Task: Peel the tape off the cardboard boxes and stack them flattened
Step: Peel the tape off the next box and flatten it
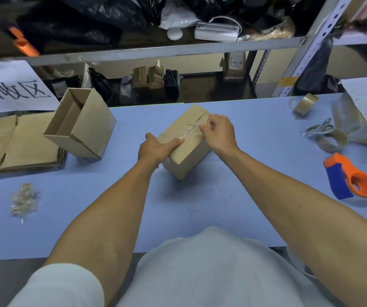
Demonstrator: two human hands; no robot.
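The right hand [219, 131] pinches the tape [192, 129] at the far end of the sealed box [187, 140] on the surface [200, 202] (left hand [156, 149] gripping its near-left edge), the seam running from there toward that hand.

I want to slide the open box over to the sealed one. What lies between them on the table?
Only bare blue table between the open box and the sealed box, seen in the head view.

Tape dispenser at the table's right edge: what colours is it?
Orange and blue tape dispenser, seen in the head view.
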